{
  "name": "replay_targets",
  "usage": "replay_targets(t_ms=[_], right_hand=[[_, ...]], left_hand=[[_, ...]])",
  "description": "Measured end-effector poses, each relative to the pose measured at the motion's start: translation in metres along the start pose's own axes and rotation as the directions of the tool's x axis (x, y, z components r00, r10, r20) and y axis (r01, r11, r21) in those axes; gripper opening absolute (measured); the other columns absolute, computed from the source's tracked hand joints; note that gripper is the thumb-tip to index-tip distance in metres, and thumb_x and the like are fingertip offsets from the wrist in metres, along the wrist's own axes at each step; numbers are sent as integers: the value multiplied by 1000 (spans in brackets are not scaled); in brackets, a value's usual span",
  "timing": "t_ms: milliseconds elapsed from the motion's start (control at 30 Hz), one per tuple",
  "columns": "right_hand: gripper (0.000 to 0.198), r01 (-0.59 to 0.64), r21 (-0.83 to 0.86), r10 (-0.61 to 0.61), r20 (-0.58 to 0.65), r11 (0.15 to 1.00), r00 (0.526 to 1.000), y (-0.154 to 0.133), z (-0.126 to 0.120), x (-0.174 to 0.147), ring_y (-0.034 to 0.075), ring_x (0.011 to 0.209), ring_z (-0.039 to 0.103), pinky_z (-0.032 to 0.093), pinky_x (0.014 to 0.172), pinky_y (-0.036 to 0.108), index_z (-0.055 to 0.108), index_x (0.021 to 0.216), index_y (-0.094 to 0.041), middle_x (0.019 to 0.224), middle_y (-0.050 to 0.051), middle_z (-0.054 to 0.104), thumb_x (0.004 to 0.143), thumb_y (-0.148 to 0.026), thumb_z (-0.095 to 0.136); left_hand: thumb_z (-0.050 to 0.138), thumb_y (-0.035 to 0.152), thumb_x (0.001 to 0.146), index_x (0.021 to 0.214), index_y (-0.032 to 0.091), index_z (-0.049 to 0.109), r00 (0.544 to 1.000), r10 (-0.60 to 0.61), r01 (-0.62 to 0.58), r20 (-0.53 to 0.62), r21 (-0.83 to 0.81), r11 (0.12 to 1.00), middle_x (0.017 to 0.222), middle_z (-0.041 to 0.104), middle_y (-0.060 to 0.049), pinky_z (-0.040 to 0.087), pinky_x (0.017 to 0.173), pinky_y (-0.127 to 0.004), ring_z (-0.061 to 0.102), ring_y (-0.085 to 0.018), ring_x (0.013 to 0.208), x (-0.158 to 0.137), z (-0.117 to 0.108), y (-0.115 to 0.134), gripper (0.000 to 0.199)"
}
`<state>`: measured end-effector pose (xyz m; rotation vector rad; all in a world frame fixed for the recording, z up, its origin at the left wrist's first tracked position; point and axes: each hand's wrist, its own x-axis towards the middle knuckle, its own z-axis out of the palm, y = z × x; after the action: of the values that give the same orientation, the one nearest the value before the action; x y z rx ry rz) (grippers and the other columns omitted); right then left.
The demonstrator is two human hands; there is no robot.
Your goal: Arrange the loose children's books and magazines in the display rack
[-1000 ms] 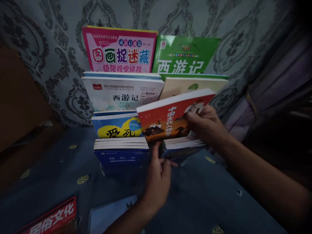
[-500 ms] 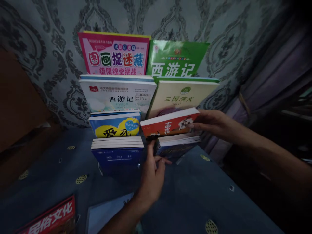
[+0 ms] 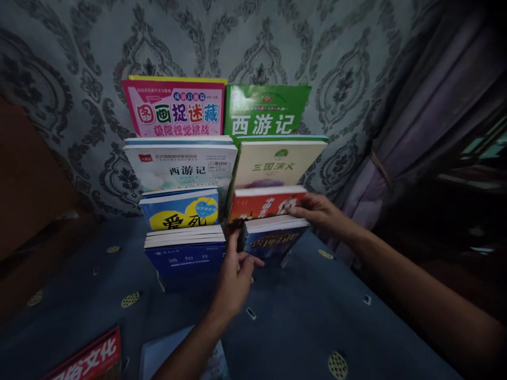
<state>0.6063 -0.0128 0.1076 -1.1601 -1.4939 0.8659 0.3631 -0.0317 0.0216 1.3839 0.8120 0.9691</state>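
Note:
My right hand [image 3: 320, 215] pinches the right edge of a red book [image 3: 253, 205] with white lettering. The book stands upright between the cream book [image 3: 277, 166] behind it and a dark blue book [image 3: 273, 243] in front. My left hand [image 3: 233, 277] is at the dark blue book's left side, one finger reaching up along the edge and others bent across its cover; its fingertips are partly hidden. To the left stand dark blue booklets [image 3: 184, 266], a blue and yellow book [image 3: 180, 211] and a white book [image 3: 180, 166].
A pink book [image 3: 174, 108] and a green book [image 3: 267, 111] form the back row, before the patterned wall [image 3: 261, 42]. On the blue tablecloth [image 3: 285, 322] lie a red book [image 3: 93, 356] and a pale blue book [image 3: 162, 348]. A purple curtain [image 3: 380, 153] hangs at right.
The red book has gone down and levelled out behind the dark blue book, my right hand lowering with it. My left hand keeps its place at the dark blue book. The view has shifted slightly.

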Motion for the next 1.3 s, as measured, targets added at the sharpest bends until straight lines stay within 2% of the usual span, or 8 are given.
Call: replay_targets(t_ms=[100,200,333,533,767,967,1100,1300], right_hand=[[44,-104,-22,105,45,994,993,7,-5,-1,22,82,72,59,82,36,76,92,-21,91,6,78,67,-56,86],[52,-130,-60,133,46,990,990,1,-7,-1,25,85,73,60,82,38,76,100,-21,92,8,78,65,-59,87],[53,-26,-107,29,32,994,999,-17,0,0,24,86,72,59,79,35,74,110,-24,96,6,77,70,-58,83],[39,74,-142,-69,38,987,997,-28,8,4,17,72,65,52,65,28,75,87,-19,80,2,73,70,-53,85],[28,143,-142,-142,18,979,990,-24,-8,8,14,79,64,49,76,26,77,86,-21,85,1,75,76,-46,82],[28,123,-119,-118,49,985,992,-25,-9,1,12,81,64,49,77,24,75,89,-20,87,-2,75,77,-44,82],[28,113,-107,-112,18,988,994,-23,-4,-1,11,81,63,48,77,23,74,94,-20,88,-2,75,79,-43,80],[47,72,-64,-78,-92,995,993,-19,0,-7,14,72,61,46,72,32,72,84,-18,77,1,73,67,-59,84]], left_hand=[[48,20,95,157,18,23,1000,-1,1,8,21,1000,87,73,-5,45,78,-28,65,-17,84,0,-4,-6,68],[48,21,95,159,17,19,1000,10,-10,11,43,999,89,73,-5,45,80,-29,65,-17,86,-1,-8,-10,71],[48,18,94,160,15,15,999,0,-3,36,69,998,88,72,-5,47,82,-30,65,-17,85,-2,-8,-12,73],[45,18,95,161,16,4,999,7,-8,48,33,999,95,68,-5,51,90,-36,67,-17,85,-16,-9,-19,77],[46,25,96,154,19,25,987,-50,5,151,285,958,106,67,-8,47,96,-42,64,-21,96,-44,-29,-18,62],[44,28,97,152,19,28,974,-113,24,197,408,912,108,67,-9,44,96,-42,63,-23,98,-62,-39,-23,58],[41,31,97,150,22,34,964,-173,44,200,523,851,113,66,-9,46,93,-40,62,-24,101,-79,-50,-14,54],[43,26,96,137,21,51,977,-135,2,163,629,777,106,71,-7,48,86,-33,65,-21,93,-110,-73,-3,42]])
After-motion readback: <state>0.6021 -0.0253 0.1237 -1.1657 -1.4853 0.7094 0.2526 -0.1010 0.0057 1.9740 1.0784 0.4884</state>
